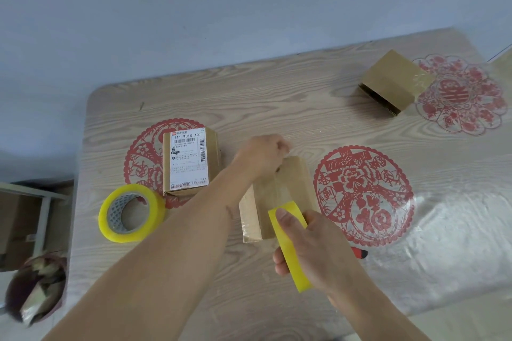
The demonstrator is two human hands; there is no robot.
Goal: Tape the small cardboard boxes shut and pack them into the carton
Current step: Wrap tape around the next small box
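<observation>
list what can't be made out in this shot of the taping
Head view only:
- Red object: mostly hidden behind the right hand.
- Left hand fingers: curled out of sight at the box far end.
- Shipping label: small print unreadable.
- Bin: blurred, contents unclear.

Three brown boxes on the table: labelled (188, 160), middle (279, 196), open-ended far (393, 81).
</observation>
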